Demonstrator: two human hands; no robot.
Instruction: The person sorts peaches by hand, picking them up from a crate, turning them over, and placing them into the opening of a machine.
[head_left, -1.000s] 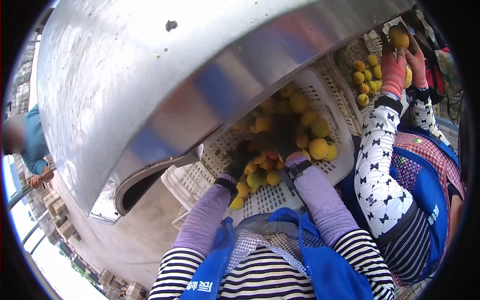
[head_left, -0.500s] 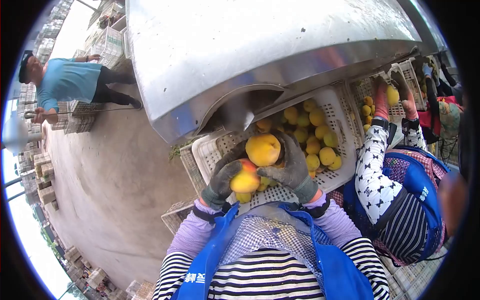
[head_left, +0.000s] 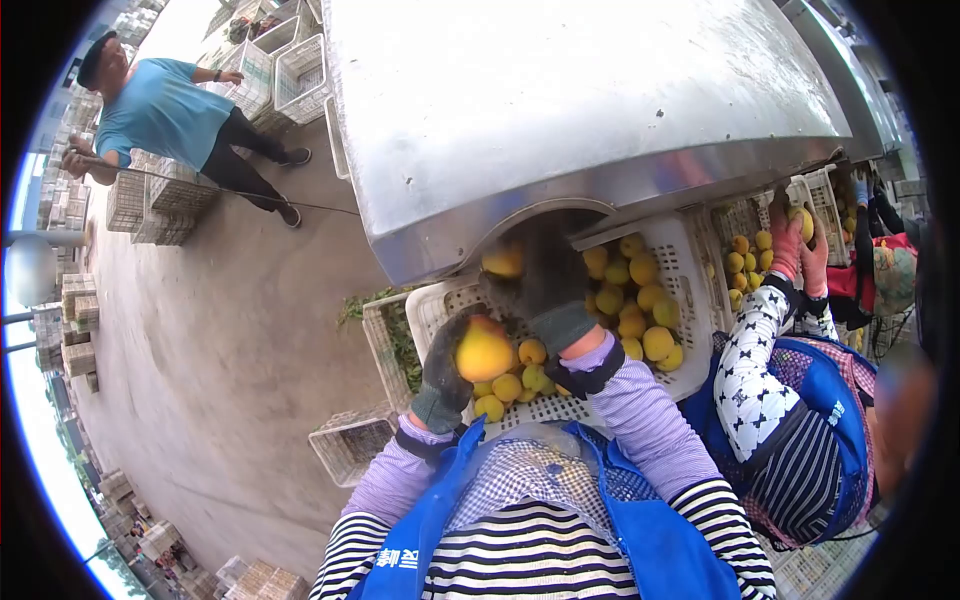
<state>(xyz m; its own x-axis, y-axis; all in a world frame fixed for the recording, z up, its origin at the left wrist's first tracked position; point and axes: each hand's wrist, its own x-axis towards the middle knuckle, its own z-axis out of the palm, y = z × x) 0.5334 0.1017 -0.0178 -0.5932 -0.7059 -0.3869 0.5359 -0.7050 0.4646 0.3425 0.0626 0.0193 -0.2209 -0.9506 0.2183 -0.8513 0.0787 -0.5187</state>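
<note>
My left hand [head_left: 440, 378], in a dark glove, is closed around a yellow peach with a red blush [head_left: 484, 350], above the near left part of a white plastic crate [head_left: 412, 312]. My right hand [head_left: 555, 285], gloved too, reaches forward to the rounded opening in the metal machine [head_left: 455, 240]. Motion blur and shadow hide its fingers. Another yellow peach [head_left: 503, 260] is just left of it at the opening; whether the fingers touch it cannot be made out. Several yellow peaches [head_left: 632, 322] lie in the crate under and beside my hands.
At right, a co-worker's gloved hands [head_left: 797, 255] hold a peach over another crate [head_left: 722, 225]. A person in a blue shirt [head_left: 165, 110] stands at left holding a thin rod. Crates are stacked behind. A crate with green leaves [head_left: 395, 345] and another crate [head_left: 350, 445] stand left.
My right hand has moved away from my left, forward to the machine's opening, and a peach is now there. The left hand still holds its peach. The view has shifted slightly.
</note>
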